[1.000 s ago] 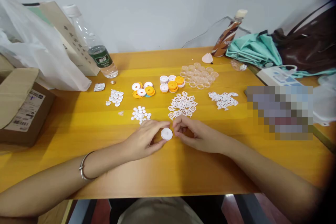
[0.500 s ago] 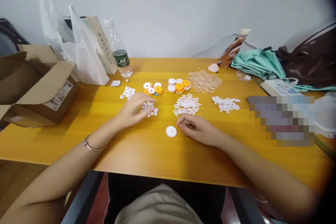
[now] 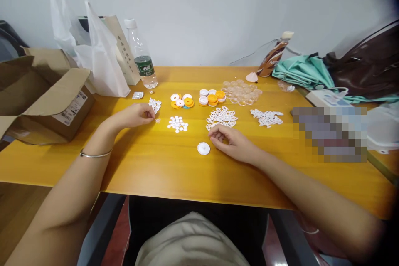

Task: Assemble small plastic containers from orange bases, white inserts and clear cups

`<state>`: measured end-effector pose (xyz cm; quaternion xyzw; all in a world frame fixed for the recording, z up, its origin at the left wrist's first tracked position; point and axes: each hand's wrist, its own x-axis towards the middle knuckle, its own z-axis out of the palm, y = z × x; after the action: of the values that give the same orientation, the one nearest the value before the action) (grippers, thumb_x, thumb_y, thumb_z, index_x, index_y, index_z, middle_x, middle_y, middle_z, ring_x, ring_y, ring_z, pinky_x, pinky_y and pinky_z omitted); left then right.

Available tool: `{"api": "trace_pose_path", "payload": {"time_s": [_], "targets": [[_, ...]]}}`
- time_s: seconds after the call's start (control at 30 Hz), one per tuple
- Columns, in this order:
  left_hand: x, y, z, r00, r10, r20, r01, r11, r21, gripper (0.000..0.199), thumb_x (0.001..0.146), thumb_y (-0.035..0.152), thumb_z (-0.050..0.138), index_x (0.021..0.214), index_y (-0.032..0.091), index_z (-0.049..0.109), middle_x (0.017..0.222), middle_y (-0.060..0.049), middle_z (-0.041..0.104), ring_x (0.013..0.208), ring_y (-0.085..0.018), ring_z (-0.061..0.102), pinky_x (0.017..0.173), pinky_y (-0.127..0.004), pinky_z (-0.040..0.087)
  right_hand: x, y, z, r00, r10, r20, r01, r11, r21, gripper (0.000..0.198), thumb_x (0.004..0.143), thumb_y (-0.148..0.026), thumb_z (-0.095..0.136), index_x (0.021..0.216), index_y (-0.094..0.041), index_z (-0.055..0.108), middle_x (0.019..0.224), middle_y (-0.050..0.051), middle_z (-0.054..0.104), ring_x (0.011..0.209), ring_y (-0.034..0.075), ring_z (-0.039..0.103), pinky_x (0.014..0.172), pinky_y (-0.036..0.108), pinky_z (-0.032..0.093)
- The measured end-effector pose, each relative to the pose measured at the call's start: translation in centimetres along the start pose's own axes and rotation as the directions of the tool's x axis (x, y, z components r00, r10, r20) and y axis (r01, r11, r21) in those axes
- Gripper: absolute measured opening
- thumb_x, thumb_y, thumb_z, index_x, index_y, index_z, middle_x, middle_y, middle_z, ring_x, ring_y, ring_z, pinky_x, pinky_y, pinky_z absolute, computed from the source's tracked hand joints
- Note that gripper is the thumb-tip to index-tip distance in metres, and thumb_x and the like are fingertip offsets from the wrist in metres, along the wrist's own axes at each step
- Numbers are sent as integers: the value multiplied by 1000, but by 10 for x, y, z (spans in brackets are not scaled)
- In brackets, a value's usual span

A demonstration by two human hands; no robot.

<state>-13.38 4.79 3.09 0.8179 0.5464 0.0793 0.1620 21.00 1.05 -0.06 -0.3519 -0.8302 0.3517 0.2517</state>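
Note:
My left hand [image 3: 136, 115] is at the pile of small white plastic pieces [image 3: 155, 105] on the left, its thumb and fingertips pinched together. Whatever is between them is hidden; a tiny pale piece [image 3: 157, 120] lies right by the fingertips. My right hand [image 3: 231, 143] rests on the table, fingers loosely curled with a gap to the thumb, and nothing shows in it. Just left of it a white scalloped disc [image 3: 203, 148] lies flat. Beyond its fingertips is a heap of white openwork pieces [image 3: 222, 116]. Small white round discs [image 3: 177, 124] lie scattered between my hands.
Orange and white rings [image 3: 182, 101] and stacked rings [image 3: 212, 97] sit farther back, beside clear rings [image 3: 241, 92]. More white cut-out pieces [image 3: 267, 117] lie right. A cardboard box [image 3: 75, 106], water bottle [image 3: 145, 64], brown drink bottle [image 3: 273, 58] and green folded cloth [image 3: 304, 72] stand around.
My left hand has moved left and back from above the small round discs to the white pile, and its spread fingers have closed into a pinch. My right hand has stayed nearly still.

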Motion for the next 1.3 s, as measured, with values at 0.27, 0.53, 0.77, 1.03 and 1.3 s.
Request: {"api": "trace_pose_path", "payload": {"time_s": [0.27, 0.53, 0.77, 1.03, 1.3], "targets": [[1, 0, 3, 1000, -3, 18, 4, 999, -43, 25, 71, 38, 55, 84, 17, 61, 86, -4, 66, 78, -15, 60, 72, -26, 46, 0, -1, -4, 1000, 11, -1, -11, 1000, 2, 11, 84, -26, 47, 88, -18, 53, 74, 1, 54, 63, 11, 48, 59, 24, 41], [2, 2, 3, 999, -22, 24, 23, 1000, -13, 25, 71, 38, 55, 82, 17, 62, 84, -3, 66, 75, -16, 60, 69, -25, 45, 0, -3, -6, 1000, 4, 30, -4, 1000, -10, 12, 84, -25, 46, 87, -17, 54, 72, 0, 53, 61, 10, 46, 58, 23, 39], [1, 4, 2, 999, -26, 42, 26, 1000, -12, 25, 70, 39, 55, 80, 17, 59, 80, -3, 65, 71, -15, 58, 65, -24, 43, -1, -2, -4, 997, -7, 77, 5, 999, 33, 14, 85, -28, 46, 88, -17, 55, 71, 0, 53, 60, 9, 46, 57, 22, 39], [-1, 2, 1, 993, -60, 97, 66, 996, -53, 24, 70, 39, 56, 79, 18, 58, 82, -2, 65, 74, -16, 60, 66, -24, 44, -3, -4, -4, 999, -21, 35, 20, 999, 39, 28, 81, -42, 56, 96, -19, 49, 79, 0, 47, 66, 11, 46, 61, 25, 41], [-3, 9, -1, 997, 4, 73, -1, 999, -40, 21, 72, 37, 53, 78, 18, 57, 82, -3, 64, 74, -16, 58, 69, -25, 43, -5, -7, -4, 994, -73, 85, 75, 997, -28, 31, 81, -46, 55, 96, -21, 46, 85, 1, 44, 73, 13, 44, 66, 26, 40]]}}
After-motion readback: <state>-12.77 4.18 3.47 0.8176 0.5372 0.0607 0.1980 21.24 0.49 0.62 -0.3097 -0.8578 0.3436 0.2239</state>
